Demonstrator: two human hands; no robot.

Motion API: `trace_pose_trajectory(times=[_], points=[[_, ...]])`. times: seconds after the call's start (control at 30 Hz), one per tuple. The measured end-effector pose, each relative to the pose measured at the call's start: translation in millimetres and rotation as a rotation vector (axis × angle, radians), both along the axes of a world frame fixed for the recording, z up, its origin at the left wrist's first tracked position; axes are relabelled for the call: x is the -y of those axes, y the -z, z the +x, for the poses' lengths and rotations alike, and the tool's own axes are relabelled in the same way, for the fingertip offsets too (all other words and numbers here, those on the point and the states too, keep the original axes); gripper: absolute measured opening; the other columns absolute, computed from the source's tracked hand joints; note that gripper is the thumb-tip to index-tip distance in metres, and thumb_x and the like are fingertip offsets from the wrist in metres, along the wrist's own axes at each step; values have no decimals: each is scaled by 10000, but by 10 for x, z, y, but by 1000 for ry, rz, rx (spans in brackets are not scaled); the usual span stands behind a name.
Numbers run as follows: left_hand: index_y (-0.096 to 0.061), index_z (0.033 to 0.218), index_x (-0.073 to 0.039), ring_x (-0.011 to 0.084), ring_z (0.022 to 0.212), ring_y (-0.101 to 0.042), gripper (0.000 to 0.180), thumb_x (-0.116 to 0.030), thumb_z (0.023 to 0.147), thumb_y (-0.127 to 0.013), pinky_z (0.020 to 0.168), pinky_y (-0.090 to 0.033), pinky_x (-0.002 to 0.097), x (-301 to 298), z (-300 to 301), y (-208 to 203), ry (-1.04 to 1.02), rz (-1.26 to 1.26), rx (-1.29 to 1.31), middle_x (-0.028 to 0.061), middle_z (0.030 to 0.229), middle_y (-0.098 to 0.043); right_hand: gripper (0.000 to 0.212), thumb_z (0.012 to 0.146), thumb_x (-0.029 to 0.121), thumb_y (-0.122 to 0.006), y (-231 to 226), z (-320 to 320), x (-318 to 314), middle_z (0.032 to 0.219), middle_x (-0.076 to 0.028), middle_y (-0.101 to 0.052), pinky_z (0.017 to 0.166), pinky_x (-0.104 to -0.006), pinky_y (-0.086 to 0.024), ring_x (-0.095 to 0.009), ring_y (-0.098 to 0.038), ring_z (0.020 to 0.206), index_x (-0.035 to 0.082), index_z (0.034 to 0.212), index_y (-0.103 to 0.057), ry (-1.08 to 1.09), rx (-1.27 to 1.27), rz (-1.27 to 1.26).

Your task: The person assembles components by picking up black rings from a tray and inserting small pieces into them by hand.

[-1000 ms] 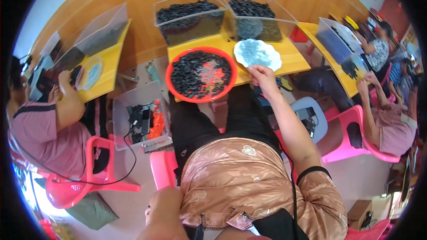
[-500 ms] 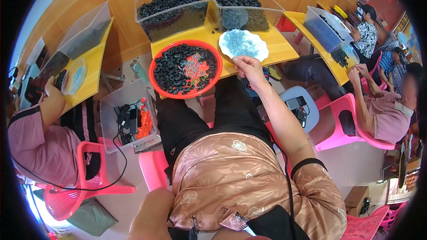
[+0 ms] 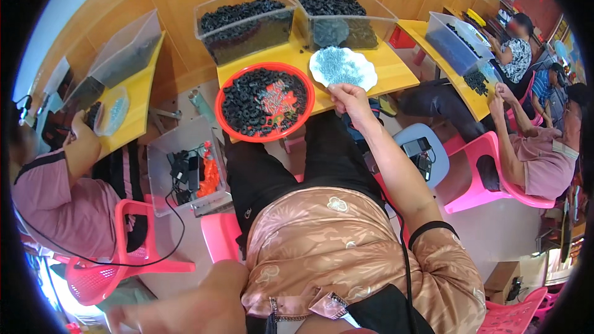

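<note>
The right hand [image 3: 350, 98] pinches the near rim of the white scalloped dish [image 3: 342, 68] of small blue-grey parts, steadying it beside the red basin [image 3: 265, 102] of black rings on the yellow surface [image 3: 383, 74], while the left hand [image 3: 213, 300] hangs low, its grip impossible to tell

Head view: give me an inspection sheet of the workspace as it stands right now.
Surface: yellow table, largely covered.
Job's things: red tray of black rings; white plate of small grey-blue parts.
Clutter: two clear bins of black rings at the back.
Hands: right hand at the plate's near edge, fingers curled, contents not visible; left hand low by the waist, away from the table.
Cables: black cable running from the floor box.
Surroundings: seated co-workers on both sides, pink chairs.
</note>
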State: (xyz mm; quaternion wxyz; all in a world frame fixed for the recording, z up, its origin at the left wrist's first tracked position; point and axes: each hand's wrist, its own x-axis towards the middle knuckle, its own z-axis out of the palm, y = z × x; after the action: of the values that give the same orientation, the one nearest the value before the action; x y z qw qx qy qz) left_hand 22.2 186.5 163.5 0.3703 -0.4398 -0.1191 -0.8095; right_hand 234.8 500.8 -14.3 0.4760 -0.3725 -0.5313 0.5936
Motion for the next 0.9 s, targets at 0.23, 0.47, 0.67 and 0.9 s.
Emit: trace_pose_trajectory(times=[0.23, 0.47, 0.67, 0.9], points=[[-478, 1158, -25, 176, 844, -454, 307, -65, 881, -605, 965, -327, 429, -326, -60, -123, 1111, -376, 59, 46, 880, -467, 207, 893, 248, -659, 41, 42, -33, 666, 28, -548, 459, -194, -293, -38, -411, 511, 45, 856, -663, -1, -16, 4], [-450, 1169, -44, 130, 863, -524, 396, 17, 835, -655, 874, -435, 307, -900, -44, 192, 1536, -694, 472, 32, 927, -547, 200, 906, 237, -647, 6, 35, -17, 670, 37, -524, 466, -198, -290, -33, -391, 521, 46, 845, -655, 2, 23, 23], [-499, 1139, -74, 112, 892, -564, 316, -17, 867, -650, 856, -455, 271, -1071, -77, 267, 1628, -767, 525, 43, 995, -605, 194, 901, 230, -647, -30, 39, 1, 652, 37, -529, 465, -202, -293, -37, -400, 523, 51, 827, -660, 9, 4, 21], [-482, 1152, -76, 121, 890, -531, 318, -46, 880, -645, 867, -441, 286, -1013, -80, 246, 1553, -725, 504, 40, 973, -568, 199, 900, 236, -654, -23, 32, -7, 644, 38, -521, 464, -203, -288, -36, -393, 520, 50, 827, -654, 12, 4, 18]])
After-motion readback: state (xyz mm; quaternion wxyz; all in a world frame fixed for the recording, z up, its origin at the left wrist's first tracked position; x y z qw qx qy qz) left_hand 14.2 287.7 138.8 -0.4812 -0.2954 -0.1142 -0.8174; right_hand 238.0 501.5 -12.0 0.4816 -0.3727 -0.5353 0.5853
